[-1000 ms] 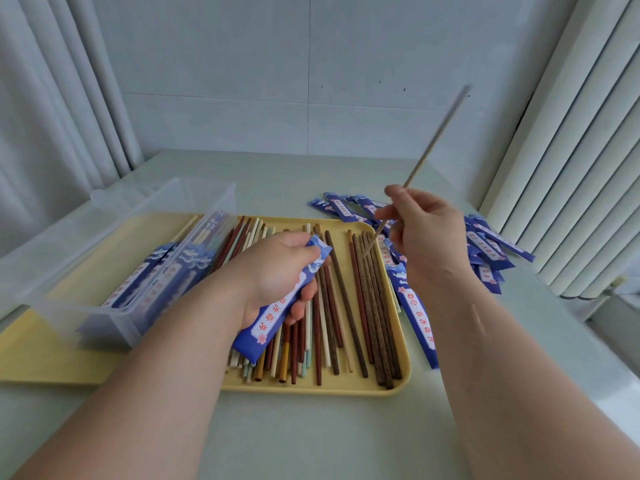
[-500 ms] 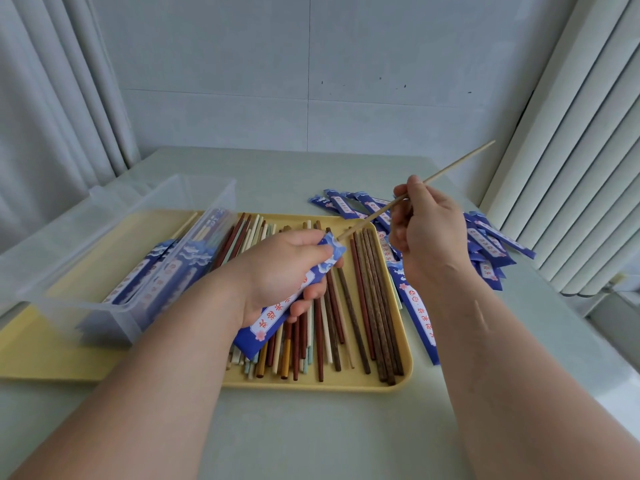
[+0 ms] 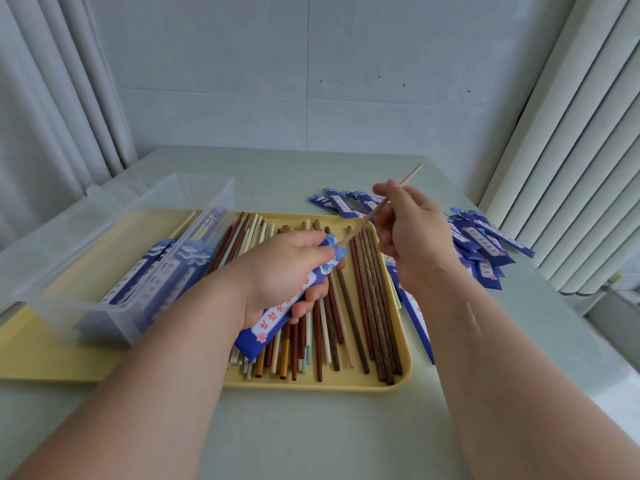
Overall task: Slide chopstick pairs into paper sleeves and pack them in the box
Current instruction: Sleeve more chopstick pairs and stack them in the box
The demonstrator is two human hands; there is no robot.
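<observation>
Nearest, left hand [image 3: 277, 271]: curled round the sleeve [image 3: 273, 323], which is held above the tray [image 3: 311, 382].
Chopstick [image 3: 363, 222]: tip set at the sleeve mouth, shaft slanted away to the right.
Right hand [image 3: 412, 233]: chopstick is pinched mid-shaft.

Your left hand [image 3: 280, 271] grips a blue printed paper sleeve [image 3: 277, 317] above the yellow plastic tray [image 3: 311, 384]. Your right hand [image 3: 412, 233] pinches a thin pale wooden chopstick [image 3: 408, 180], its lower tip at the sleeve's mouth. Loose mixed-colour chopsticks [image 3: 367, 299] lie on the tray. A clear plastic box [image 3: 114, 244] of filled sleeves sits on the tray's left part, and spare blue sleeves [image 3: 485, 244] lie just beyond its right edge.
</observation>
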